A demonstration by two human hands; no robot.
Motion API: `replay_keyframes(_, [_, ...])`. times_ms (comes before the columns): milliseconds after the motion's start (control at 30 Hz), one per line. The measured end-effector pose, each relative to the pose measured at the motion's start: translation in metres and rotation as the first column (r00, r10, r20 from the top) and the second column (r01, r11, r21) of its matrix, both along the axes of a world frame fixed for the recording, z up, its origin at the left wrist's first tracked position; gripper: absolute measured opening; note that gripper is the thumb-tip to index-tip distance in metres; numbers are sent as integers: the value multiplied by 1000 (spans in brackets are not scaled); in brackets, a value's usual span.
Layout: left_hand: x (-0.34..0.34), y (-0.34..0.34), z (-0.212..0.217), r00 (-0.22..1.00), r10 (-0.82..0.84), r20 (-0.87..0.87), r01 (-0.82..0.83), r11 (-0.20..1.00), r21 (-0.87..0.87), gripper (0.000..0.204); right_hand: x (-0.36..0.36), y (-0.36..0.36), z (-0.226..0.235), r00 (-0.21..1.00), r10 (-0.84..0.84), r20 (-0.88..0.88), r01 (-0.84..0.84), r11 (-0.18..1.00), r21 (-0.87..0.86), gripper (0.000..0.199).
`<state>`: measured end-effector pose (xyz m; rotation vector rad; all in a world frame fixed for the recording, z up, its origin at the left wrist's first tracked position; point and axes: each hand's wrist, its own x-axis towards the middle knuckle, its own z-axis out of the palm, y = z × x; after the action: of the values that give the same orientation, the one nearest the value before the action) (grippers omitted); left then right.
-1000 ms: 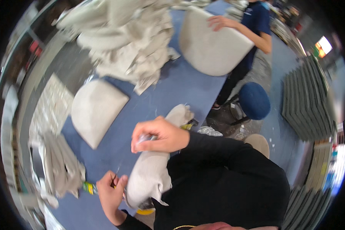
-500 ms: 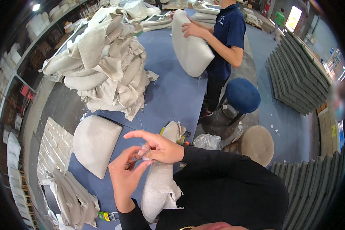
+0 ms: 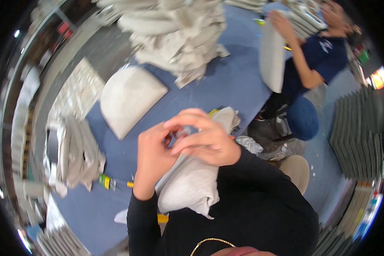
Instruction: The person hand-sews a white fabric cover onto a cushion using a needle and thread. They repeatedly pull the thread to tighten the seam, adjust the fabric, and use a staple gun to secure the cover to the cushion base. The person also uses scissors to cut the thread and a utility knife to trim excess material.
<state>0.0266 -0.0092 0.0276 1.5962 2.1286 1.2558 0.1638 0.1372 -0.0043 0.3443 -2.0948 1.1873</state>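
Grey cushion cover (image 3: 187, 183) looks soft, light and floppy; best gripped at its upper edge, where left hand (image 3: 151, 160) and right hand (image 3: 205, 138) pinch something small together.

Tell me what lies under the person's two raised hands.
A grey fabric cushion cover lies under the left hand and right hand, above the blue table. A small red bit shows between the fingers; what it is stays covered.

Both hands (image 3: 181, 143) raised, fingertips together
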Motion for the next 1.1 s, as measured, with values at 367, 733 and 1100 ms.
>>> replay_keyframes(367, [-7, -29, 8, 704, 1, 711, -102, 990, 100, 22, -24, -4, 6, 992, -50, 118, 80, 960, -268, 43])
replay_keyframes(733, [32, -63, 53, 958, 86, -275, -86, 996, 10, 40, -105, -2, -8, 998, 53, 44, -32, 926, -377, 23])
replay_keyframes(1100, [-19, -84, 48, 911, 226, -345, -252, 967, -31, 21, -64, -32, -28, 985, -173, -30, 123, 803, -582, 15])
